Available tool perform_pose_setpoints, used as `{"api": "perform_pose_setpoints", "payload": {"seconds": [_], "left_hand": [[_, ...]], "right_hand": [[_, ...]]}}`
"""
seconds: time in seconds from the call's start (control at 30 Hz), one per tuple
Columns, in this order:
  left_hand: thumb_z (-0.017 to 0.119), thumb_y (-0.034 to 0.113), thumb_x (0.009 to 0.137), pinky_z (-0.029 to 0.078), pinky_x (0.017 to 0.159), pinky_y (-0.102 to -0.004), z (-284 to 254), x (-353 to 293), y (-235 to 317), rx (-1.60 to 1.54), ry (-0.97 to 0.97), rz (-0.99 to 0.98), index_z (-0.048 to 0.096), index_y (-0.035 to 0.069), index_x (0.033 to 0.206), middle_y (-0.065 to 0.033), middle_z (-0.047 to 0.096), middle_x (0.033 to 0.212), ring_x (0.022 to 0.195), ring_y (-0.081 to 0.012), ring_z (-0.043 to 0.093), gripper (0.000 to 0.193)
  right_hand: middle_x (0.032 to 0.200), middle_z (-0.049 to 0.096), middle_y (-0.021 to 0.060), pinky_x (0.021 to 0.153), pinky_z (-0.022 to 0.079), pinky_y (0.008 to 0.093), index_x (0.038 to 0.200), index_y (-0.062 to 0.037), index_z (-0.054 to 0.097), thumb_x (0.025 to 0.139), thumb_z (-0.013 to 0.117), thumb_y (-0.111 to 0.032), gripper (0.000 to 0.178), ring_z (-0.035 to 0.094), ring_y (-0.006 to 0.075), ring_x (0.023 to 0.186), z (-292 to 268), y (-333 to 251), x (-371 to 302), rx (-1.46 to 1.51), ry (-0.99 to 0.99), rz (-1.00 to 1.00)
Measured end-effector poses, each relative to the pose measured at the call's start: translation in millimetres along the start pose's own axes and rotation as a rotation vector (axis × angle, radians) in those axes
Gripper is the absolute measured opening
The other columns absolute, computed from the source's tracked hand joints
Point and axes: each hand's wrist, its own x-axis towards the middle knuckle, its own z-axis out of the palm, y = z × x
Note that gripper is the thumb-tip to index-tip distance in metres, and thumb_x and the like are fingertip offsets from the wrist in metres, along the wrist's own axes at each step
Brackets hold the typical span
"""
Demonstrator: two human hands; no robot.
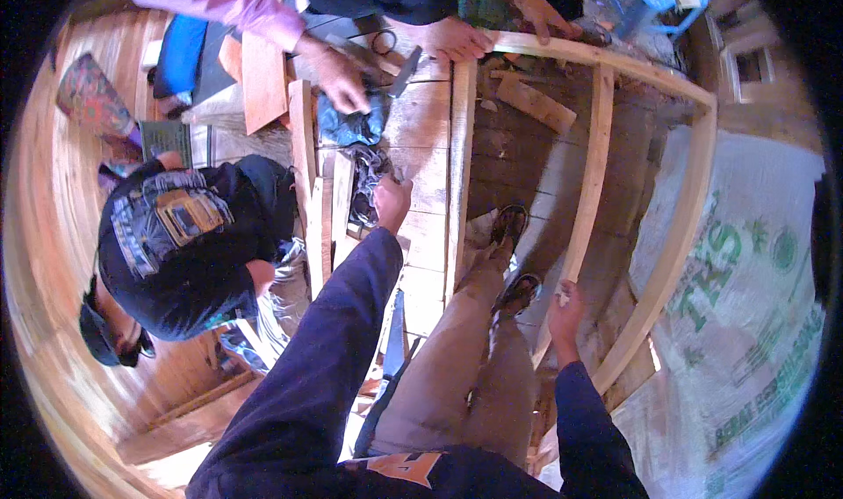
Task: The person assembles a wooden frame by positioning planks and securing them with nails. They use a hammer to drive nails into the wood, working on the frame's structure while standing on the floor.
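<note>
My left hand [392, 202] is closed, reaching forward over the pale plank floor. Its fingers curl around something I cannot make out, beside a dark crumpled cloth or bag [367, 170]. Lower down at the right, my right hand [566, 310] is also closed, with something small and pale at its fingers. It is up against the middle bar [591, 165] of a wooden frame [606, 56]. My legs stand inside that frame, between its left bar [460, 165] and the middle one.
Opposite me, a pink-sleeved person's hand [341, 79] reaches over a blue-black bundle [351, 126]; another hand [457, 39] rests on the frame's far corner. A person in a black shirt [193, 236] bends at the left, near upright boards [303, 148]. White printed sheeting [746, 323] lies right. A loose wood block [537, 104] lies inside the frame.
</note>
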Motion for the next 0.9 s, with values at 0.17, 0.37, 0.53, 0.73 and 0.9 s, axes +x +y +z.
{"api": "perform_pose_setpoints", "payload": {"seconds": [0.17, 0.37, 0.53, 0.73, 0.9], "left_hand": [[0.067, 0.029, 0.075, 0.051, 0.070, -0.0444, 3, -22, -34, -0.303, -0.126, -0.114, 0.063, -0.004, 0.087, -0.0254, 0.066, 0.078, 0.077, -0.0389, 0.066, 0.035], [0.057, 0.013, 0.082, 0.051, 0.051, -0.0331, 5, -102, -46, -0.707, -0.148, -0.240, 0.055, -0.004, 0.089, -0.0166, 0.064, 0.066, 0.054, -0.0201, 0.063, 0.019], [0.054, 0.011, 0.082, 0.050, 0.050, -0.0313, -1, -141, -54, -0.867, -0.229, -0.318, 0.049, -0.002, 0.090, -0.0133, 0.063, 0.062, 0.052, -0.0190, 0.062, 0.016], [0.051, 0.007, 0.084, 0.050, 0.048, -0.0307, -15, -173, -52, -0.915, -0.239, -0.375, 0.048, 0.000, 0.095, -0.0133, 0.062, 0.062, 0.053, -0.0179, 0.062, 0.013], [0.049, 0.009, 0.086, 0.051, 0.051, -0.0310, -15, -198, -63, -1.021, -0.207, -0.447, 0.048, 0.001, 0.094, -0.0133, 0.063, 0.064, 0.054, -0.0172, 0.061, 0.012]], "right_hand": [[0.087, 0.065, 0.0107, 0.075, 0.051, 0.0321, 0.106, -0.0056, 0.062, 0.079, 0.060, -0.002, 0.028, 0.064, 0.0230, 0.079, 42, -65, 53, 0.005, -0.353, -0.239], [0.082, 0.063, 0.0192, 0.070, 0.049, 0.0414, 0.097, -0.0040, 0.061, 0.077, 0.060, -0.007, 0.020, 0.062, 0.0354, 0.078, 100, -154, 107, 0.036, -0.475, -0.556], [0.095, 0.060, 0.0244, 0.080, 0.048, 0.0472, 0.104, 0.0023, 0.058, 0.078, 0.058, -0.006, 0.027, 0.060, 0.0412, 0.091, 142, -246, 161, -0.150, -0.289, -0.952], [0.134, 0.045, 0.0222, 0.095, 0.044, 0.0458, 0.131, -0.0078, 0.045, 0.080, 0.059, -0.010, 0.053, 0.054, 0.0412, 0.112, 191, -356, 213, -0.414, -0.243, -1.085], [0.144, 0.033, 0.0207, 0.087, 0.050, 0.0462, 0.138, -0.0197, 0.041, 0.080, 0.064, -0.018, 0.062, 0.057, 0.0388, 0.110, 234, -408, 236, -0.842, -0.302, -0.905]]}}
